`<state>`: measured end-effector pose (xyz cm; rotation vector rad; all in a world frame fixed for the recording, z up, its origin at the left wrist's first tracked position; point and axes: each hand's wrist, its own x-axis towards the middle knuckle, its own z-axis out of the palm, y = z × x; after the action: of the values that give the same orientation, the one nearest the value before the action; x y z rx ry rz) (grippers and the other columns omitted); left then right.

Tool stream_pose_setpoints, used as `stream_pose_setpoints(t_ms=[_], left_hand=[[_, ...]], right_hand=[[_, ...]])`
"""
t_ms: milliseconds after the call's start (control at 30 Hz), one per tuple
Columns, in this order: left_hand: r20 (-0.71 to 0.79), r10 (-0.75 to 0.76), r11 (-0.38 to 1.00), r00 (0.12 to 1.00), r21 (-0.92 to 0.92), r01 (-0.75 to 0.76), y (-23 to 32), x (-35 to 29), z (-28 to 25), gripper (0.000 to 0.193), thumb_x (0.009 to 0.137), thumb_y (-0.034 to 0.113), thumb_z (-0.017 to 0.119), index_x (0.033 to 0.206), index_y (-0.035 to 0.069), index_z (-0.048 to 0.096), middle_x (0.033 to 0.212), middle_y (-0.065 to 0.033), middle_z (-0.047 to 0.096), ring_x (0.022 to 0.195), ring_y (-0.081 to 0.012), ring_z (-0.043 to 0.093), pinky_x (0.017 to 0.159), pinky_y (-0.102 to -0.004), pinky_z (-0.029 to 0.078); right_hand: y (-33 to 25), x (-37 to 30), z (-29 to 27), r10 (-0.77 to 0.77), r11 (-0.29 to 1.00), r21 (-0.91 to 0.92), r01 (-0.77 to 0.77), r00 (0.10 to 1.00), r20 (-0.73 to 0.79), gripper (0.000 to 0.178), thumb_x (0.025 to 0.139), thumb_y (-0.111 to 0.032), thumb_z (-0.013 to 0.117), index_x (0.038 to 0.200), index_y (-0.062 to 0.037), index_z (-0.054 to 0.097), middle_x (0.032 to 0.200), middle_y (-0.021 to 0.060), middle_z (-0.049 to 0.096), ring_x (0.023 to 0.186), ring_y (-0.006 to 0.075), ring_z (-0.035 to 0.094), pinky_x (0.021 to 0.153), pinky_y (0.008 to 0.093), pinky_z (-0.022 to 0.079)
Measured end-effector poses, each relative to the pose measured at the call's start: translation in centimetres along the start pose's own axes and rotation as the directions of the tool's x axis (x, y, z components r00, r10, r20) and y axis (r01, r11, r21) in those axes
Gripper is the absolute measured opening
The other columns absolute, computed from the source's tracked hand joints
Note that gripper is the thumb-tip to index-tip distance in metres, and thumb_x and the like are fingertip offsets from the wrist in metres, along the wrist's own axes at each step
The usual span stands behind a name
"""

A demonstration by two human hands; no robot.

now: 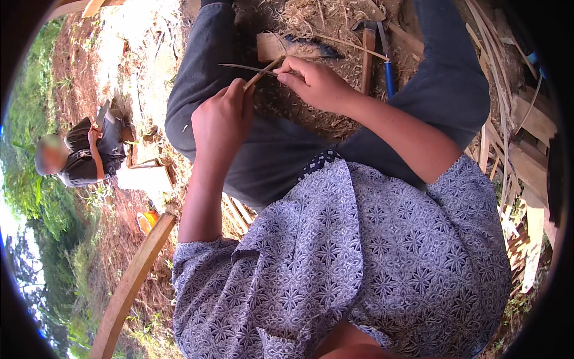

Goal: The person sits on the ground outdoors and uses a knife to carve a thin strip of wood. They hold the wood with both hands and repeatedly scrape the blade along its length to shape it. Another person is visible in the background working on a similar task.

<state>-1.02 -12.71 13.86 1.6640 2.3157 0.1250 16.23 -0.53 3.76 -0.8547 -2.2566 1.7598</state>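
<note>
My left hand point(222, 119) is closed round a slim wooden stick point(261, 74), which slants up and to the right from the fist. Across it lies a thin, dark, pointed strip point(239, 66), blade-like, its tip to the left. My right hand point(314, 84) pinches the strip's other end between thumb and fingers, and its forefinger reaches to the stick's upper end. Whether the strip has a handle is hidden by the right hand. Just beyond the hands, a pale wood block point(269, 48) with a dark, charred-looking end lies on the ground.
Between my legs lie a hammer point(368, 63) with a wooden handle and a blue-handled bladed tool point(389, 78), among wood shavings point(305, 18). Planks and strips point(529, 164) pile up at right. A wooden beam point(131, 281) slants at lower left; another person point(89, 146) sits beyond.
</note>
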Motion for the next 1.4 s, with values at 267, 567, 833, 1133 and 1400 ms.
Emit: stream_pose_setpoints(t_ms=[267, 567, 833, 1133, 1400], left_hand=[[-0.017, 0.038, 0.999, 0.999, -0.003, -0.038, 0.4, 0.1, 0.0, 0.015, 0.1, 0.025, 0.063, 0.097, 0.011, 0.065, 0.078, -0.0117, 0.069, 0.069, -0.0365, 0.068, 0.058, -0.0459, 0.052], [0.035, 0.071, 0.997, 0.997, 0.032, -0.072, 0.2, -0.4, 0.0, 0.014, 0.1, 0.025, 0.063, 0.097, 0.011, 0.064, 0.078, -0.0106, 0.068, 0.068, -0.0352, 0.068, 0.057, -0.0457, 0.051], [-0.024, 0.101, 0.994, 0.995, 0.052, -0.1, -0.4, -0.5, -0.3, 0.011, 0.096, 0.02, 0.065, 0.092, 0.012, 0.059, 0.075, -0.0066, 0.066, 0.066, -0.029, 0.068, 0.054, -0.0426, 0.051], [-0.023, 0.123, 0.989, 0.992, 0.086, -0.121, -1.0, 0.4, -0.5, 0.009, 0.096, 0.02, 0.064, 0.094, 0.012, 0.06, 0.077, -0.0072, 0.067, 0.068, -0.0309, 0.068, 0.055, -0.0438, 0.051], [-0.018, 0.112, 0.99, 0.994, 0.084, -0.11, -1.2, 0.0, -0.4, 0.011, 0.098, 0.02, 0.064, 0.091, 0.012, 0.059, 0.074, -0.0072, 0.066, 0.065, -0.0301, 0.068, 0.054, -0.0429, 0.05]], right_hand=[[9.3, 2.1, 0.7, 0.278, 0.946, -0.183, -0.268, 0.96, 0.031, 0.033, 0.102, -0.044, 0.058, 0.115, -0.014, 0.064, 0.087, 0.0134, 0.072, 0.083, 0.0319, 0.072, 0.075, 0.0467, 0.053], [11.5, 3.0, 0.7, 0.341, 0.911, -0.244, -0.332, 0.94, -0.003, 0.031, 0.103, -0.041, 0.058, 0.115, -0.0123, 0.062, 0.091, 0.0143, 0.072, 0.087, 0.0336, 0.07, 0.078, 0.0447, 0.053], [0.8, 1.8, -2.2, 0.246, 0.966, -0.137, -0.221, 0.945, 0.216, 0.032, 0.104, -0.04, 0.057, 0.118, -0.0123, 0.063, 0.092, 0.0144, 0.072, 0.086, 0.0313, 0.07, 0.08, 0.0432, 0.052], [8.6, 4.3, 0.1, 0.23, 0.949, -0.239, -0.204, 0.969, 0.088, 0.036, 0.103, -0.045, 0.057, 0.119, -0.0146, 0.064, 0.088, 0.0158, 0.071, 0.084, 0.0325, 0.07, 0.077, 0.0431, 0.052], [0.2, 0.6, -0.7, -0.004, 0.998, -0.058, 0.008, 0.998, 0.065, 0.032, 0.104, -0.037, 0.059, 0.121, -0.0103, 0.064, 0.081, 0.0141, 0.07, 0.073, 0.0347, 0.067, 0.07, 0.0474, 0.05]])
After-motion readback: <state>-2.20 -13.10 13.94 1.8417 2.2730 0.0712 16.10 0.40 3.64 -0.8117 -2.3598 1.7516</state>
